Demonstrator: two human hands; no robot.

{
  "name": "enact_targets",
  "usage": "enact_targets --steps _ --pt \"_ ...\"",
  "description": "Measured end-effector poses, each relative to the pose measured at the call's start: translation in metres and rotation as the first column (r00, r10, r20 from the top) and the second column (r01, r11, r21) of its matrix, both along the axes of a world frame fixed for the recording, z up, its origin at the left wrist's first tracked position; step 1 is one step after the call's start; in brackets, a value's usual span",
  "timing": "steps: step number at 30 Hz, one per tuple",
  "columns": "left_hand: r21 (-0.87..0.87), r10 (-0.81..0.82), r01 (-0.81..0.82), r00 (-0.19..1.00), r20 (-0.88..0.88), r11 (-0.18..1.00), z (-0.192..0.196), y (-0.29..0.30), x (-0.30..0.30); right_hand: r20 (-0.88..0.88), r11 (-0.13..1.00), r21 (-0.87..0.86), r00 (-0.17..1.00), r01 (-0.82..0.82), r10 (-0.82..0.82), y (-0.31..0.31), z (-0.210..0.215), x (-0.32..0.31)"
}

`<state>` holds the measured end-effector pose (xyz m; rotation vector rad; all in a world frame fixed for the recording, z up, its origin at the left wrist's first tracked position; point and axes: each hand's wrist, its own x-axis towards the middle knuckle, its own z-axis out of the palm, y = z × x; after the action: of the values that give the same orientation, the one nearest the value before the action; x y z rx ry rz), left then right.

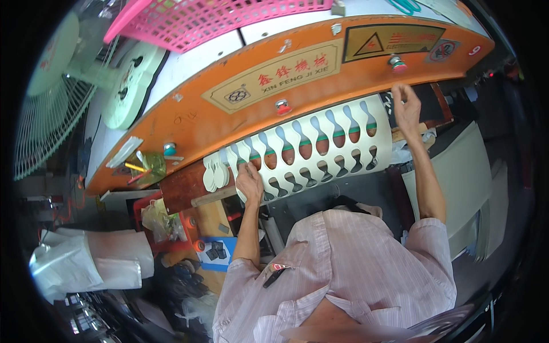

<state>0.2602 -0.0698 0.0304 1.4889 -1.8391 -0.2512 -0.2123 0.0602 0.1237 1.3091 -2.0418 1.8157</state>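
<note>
A white sheet punched through with two rows of sole-shaped holes lies spread across the bed of an orange machine, under its curved front. The holes in the upper row are long and narrow-waisted, and a green strip and a reddish-brown surface show through them; the lower row is shorter and darker. The sheet runs from the lower left up toward the right, its right end curling near the machine's dark opening.

The left hand presses down on the sheet's lower left end, fingers bent and flat against the material. The right hand is raised at the sheet's upper right corner, fingers drawn together near the edge; whether it pinches the sheet cannot be told from this view. The two hands sit well apart, one at each end of the sheet.

Just left of the left hand a small stack of white cut soles rests on a wooden block. Farther left a green cup holds a yellow pencil. A pink plastic basket sits on top of the machine, and a pale green fan stands at the far left. The person's striped shirt fills the lower middle.
</note>
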Motion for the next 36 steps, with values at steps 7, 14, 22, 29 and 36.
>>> enact_targets --steps 7,14,22,29,36 --pt "0.013 0.029 -0.028 0.998 -0.061 1.0 0.002 0.02 0.002 -0.01 0.912 0.329 0.967 0.245 -0.256 0.057 -0.072 0.011" --pt "0.015 0.024 -0.024 0.999 -0.041 1.0 -0.002 0.02 0.011 -0.149 0.935 0.248 0.963 0.255 -0.223 0.057 -0.111 0.032" --pt "0.141 0.035 -0.032 0.999 -0.013 0.99 -0.015 0.036 0.027 -0.012 0.92 0.368 0.99 0.137 -0.143 0.062 -0.138 0.039" --pt "-0.134 -0.013 -0.001 0.995 -0.1 0.991 -0.025 0.077 0.041 -0.113 0.868 0.4 0.955 0.296 -0.274 0.049 -0.137 0.076" --pt "0.064 -0.375 0.383 0.921 -0.106 0.922 -0.003 -0.04 -0.033 -0.146 0.8 0.402 0.831 -0.446 0.537 -0.101 -0.113 0.257"
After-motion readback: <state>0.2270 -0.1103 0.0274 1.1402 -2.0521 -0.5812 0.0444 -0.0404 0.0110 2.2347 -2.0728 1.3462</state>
